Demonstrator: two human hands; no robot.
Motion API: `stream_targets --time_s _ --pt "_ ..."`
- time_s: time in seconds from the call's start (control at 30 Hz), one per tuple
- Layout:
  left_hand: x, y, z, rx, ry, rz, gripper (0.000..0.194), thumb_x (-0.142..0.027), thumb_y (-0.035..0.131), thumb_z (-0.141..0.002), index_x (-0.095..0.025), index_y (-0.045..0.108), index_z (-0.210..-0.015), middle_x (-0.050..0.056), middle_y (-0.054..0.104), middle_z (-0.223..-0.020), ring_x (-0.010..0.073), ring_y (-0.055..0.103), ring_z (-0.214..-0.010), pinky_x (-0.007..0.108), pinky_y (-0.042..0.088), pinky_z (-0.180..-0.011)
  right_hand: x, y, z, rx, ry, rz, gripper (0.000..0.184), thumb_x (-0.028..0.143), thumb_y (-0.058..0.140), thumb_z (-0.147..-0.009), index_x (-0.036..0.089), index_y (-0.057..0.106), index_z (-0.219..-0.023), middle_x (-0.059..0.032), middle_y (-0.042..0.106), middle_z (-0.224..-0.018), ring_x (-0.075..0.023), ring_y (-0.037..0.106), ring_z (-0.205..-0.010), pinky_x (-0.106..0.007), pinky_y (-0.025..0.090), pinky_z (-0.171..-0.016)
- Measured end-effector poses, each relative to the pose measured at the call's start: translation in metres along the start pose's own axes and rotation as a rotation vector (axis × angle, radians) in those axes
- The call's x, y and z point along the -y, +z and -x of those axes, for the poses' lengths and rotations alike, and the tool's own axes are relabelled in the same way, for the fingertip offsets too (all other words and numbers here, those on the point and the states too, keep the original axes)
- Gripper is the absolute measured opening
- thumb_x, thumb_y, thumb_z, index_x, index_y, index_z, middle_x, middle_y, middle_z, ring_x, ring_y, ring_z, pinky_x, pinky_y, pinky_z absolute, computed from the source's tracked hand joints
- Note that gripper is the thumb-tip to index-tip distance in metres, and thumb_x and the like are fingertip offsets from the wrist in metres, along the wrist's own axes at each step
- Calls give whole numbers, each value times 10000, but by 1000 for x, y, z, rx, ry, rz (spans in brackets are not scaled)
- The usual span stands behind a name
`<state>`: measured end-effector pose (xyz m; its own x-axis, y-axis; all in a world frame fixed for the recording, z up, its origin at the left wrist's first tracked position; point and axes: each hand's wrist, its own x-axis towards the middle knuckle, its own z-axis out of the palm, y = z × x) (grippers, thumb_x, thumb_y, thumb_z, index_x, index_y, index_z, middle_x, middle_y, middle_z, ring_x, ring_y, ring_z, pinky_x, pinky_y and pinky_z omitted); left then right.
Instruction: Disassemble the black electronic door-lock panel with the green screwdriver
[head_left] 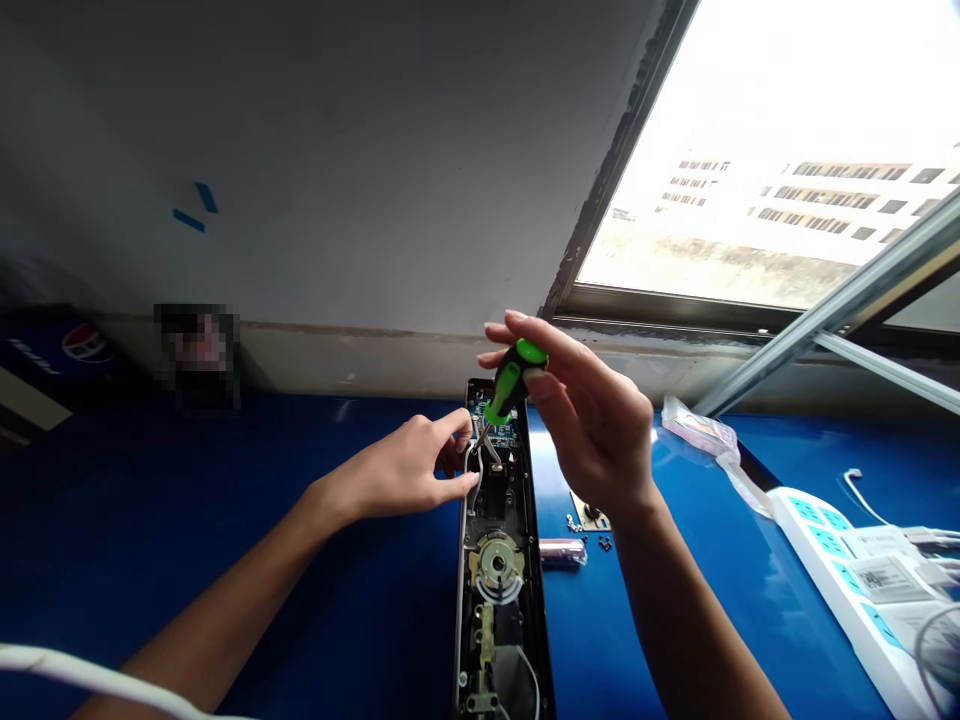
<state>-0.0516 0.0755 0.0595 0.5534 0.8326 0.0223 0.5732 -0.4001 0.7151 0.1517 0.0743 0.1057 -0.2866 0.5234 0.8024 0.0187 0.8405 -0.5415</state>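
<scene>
My right hand is raised and grips a green-and-black screwdriver by its handle. The screwdriver's metal shaft angles down into the top of an opened electronic door lock, which lies lengthwise on the table. A green circuit board shows at the lock's upper end, partly hidden by the handle. My left hand rests beside that end, its fingertips at the lock's wires and metal bracket. It appears to hold nothing.
A blue table carries a brass plate, small screws and a silver cylinder right of the lock. A white power strip with cables sits further right, by a plastic packet. Metal rails cross below a window.
</scene>
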Motion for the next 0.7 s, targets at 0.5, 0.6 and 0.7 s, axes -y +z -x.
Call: stream_targets --time_s 0.5,0.6,0.7 --pt "2 0 -1 22 8 102 198 -336 676 -878 -233 540 -978 -8 732 -799 196 677 -722 299 492 -673 -1 -3 1 -142 -67 134 388 191 838 -812 355 777 -1158 -25 695 -1061 -205 693 -910 -411 650 -778" --pt "2 0 -1 36 -5 126 223 -336 680 -880 -243 523 -1009 -19 740 -794 195 687 -723 302 508 -697 0 -5 0 -106 -57 152 328 239 682 -949 338 739 -1256 -55 684 -1195 -218 688 -1017 -439 633 -867" --pt "2 0 -1 45 -14 122 233 -346 676 -889 -249 521 -1032 -21 746 -804 197 698 -736 305 514 -718 1 -6 1 -2 -5 10 410 177 517 -1025 329 656 -1380 -49 705 -1305 -231 697 -1140 -479 620 -962"
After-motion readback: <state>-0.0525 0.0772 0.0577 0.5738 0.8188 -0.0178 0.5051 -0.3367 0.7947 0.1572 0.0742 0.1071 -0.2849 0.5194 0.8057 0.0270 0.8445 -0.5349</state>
